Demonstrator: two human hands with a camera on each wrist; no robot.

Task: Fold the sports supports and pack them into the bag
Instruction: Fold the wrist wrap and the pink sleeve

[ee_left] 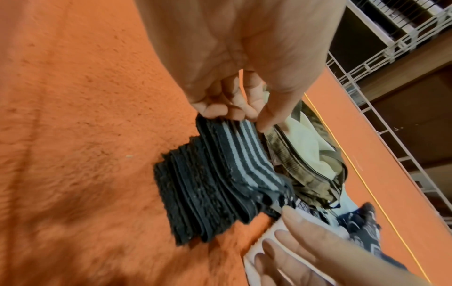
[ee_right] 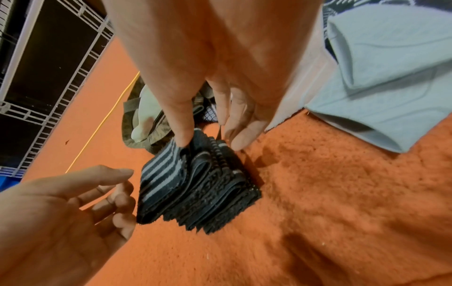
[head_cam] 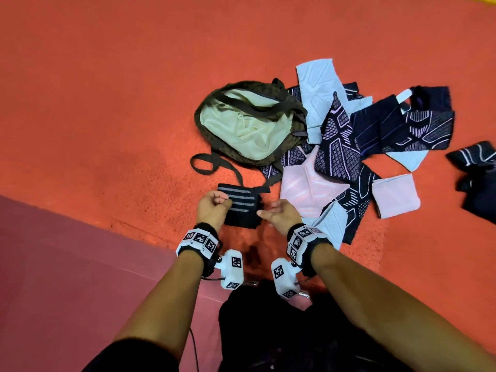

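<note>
Surface: an orange carpet [head_cam: 120, 89] on the floor carries everything; a pink strip runs along its near left edge.
Striped support: a black wrap with grey stripes [head_cam: 241, 204] lies folded in stacked layers on the carpet, just in front of the person, close to the bag's strap.
Left hand: the left hand [head_cam: 212, 208] pinches the wrap's left end, fingers [ee_left: 215, 110] and thumb curled onto the top striped layer.
Right hand: the right hand [head_cam: 281, 214] sits at the wrap's right end with loose, extended fingers [ee_right: 240, 139]; the thumb presses down on the top layer, nothing enclosed.
Bag: an olive bag [head_cam: 249, 124] with a pale lining lies open beyond the wrap, mouth facing up.
Pile: other supports [head_cam: 357, 146], dark patterned, pale blue and pink, lie unfolded along the bag's right side.
Handling: the wrap looks soft, light and springy, so its layers would likely fan open if loosened.
Where to hold: probably squeezing the whole stack from both ends, or top and bottom, keeps the fold together on the way to the bag.
</note>
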